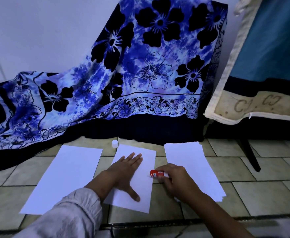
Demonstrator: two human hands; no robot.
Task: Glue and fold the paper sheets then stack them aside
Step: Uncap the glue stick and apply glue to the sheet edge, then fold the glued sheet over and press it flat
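Note:
Three lots of white paper lie on the tiled floor. A narrow sheet (140, 194) is in the middle, and my left hand (125, 170) presses flat on it with fingers spread. My right hand (173, 181) grips a red glue stick (156, 173) lying sideways, its tip at the middle sheet's right edge. A single large sheet (67, 176) lies to the left. A stack of sheets (192, 162) lies to the right, partly under my right hand. The white glue cap (115, 143) stands on the floor just beyond the middle sheet's far left corner.
A blue and black flowered cloth (140, 66) drapes over something behind the papers and spills onto the floor at the left. A cream-edged cushion or mattress (244, 109) leans at the right, with a dark furniture leg (250, 155) below it.

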